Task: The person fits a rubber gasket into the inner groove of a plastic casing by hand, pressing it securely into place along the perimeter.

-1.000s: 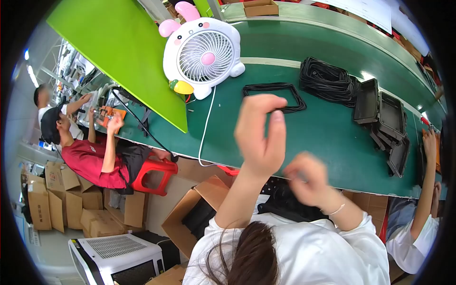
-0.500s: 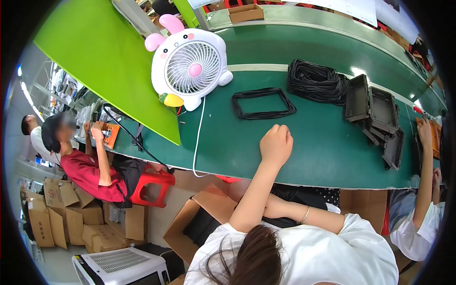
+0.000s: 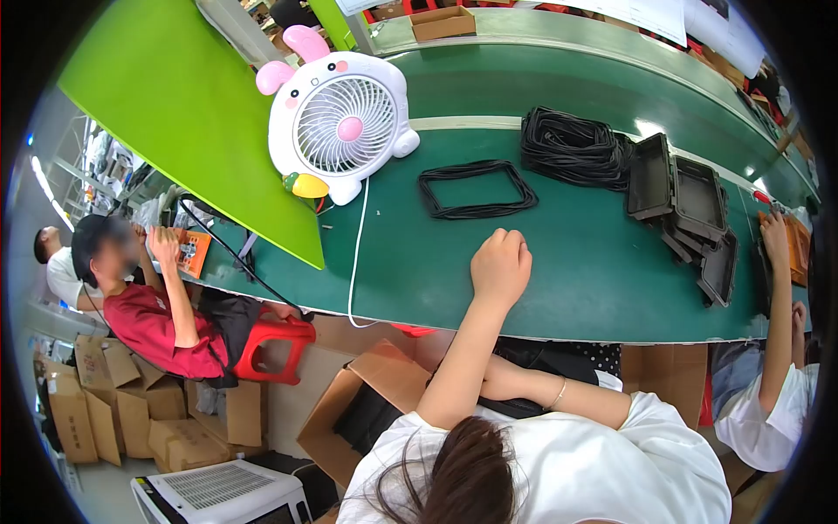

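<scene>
My left hand (image 3: 501, 266) rests as a loose fist on the green table (image 3: 401, 279), and nothing shows in its curled fingers. Just beyond it lies a flat bundle of thin black rectangular rings (image 3: 478, 189), not touched by the hand. My right hand (image 3: 499, 379) is low at the table's front edge, partly behind my left forearm, and its fingers are hidden. A thicker pile of black rings (image 3: 576, 150) lies farther back to the right. Beside that pile are several dark open plastic cases (image 3: 700, 199), stacked and tilted against each other.
A white rabbit-shaped fan (image 3: 347, 127) stands at the left, its white cable crossing the table. Behind it rises a green panel (image 3: 192, 131). A co-worker in red (image 3: 161, 323) sits left; another person's arm (image 3: 775, 306) is at the right. An open carton (image 3: 384, 375) stands below the table.
My left hand has come down from in front of the camera to the tabletop. My right hand has moved left and down, behind my left forearm. The view has shifted slightly.
</scene>
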Tool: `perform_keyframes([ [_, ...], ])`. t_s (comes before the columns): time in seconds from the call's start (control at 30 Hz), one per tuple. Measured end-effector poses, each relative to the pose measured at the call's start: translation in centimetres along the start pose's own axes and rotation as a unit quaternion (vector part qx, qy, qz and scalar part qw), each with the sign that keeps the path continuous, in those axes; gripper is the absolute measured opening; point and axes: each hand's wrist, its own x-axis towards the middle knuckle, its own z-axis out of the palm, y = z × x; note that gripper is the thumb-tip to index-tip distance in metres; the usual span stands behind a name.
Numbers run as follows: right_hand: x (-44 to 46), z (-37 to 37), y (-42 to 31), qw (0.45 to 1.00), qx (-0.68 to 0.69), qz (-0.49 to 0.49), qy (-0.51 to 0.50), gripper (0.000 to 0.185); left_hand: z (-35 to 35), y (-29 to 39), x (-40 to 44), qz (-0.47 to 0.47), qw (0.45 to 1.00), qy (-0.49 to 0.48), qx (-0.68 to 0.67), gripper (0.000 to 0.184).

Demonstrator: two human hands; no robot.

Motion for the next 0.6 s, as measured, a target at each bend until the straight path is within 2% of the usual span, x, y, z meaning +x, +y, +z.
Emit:
perform_keyframes([
  [0.13,-0.1,-0.1,1.0,0.998,-0.009,0.042,-0.054,0.031,-0.2,0.0,0.0,-0.002,1.0,-0.012,0.002,0.005],
  [0.33,-0.1,-0.4,0.1,0.997,-0.011,0.056,-0.053,0.033,-0.3,0.0,-0.1,-0.011,0.999,-0.017,-0.027,0.007],
  [0.43,-0.3,-0.4,0.6,1.0,0.023,0.009,-0.006,0.027,-0.6,0.0,-0.2,-0.002,0.999,-0.021,-0.026,0.007],
  [0.53,-0.7,-1.4,-0.4,1.0,0.016,0.017,0.009,0.026,-1.0,0.5,-0.1,0.005,0.999,-0.049,0.005,0.005],
  [0.6,-1.0,-1.7,-1.0,0.997,0.066,0.036,0.006,0.024,-1.2,0.3,-0.2,0.019,0.999,-0.044,-0.002,0.005],
])
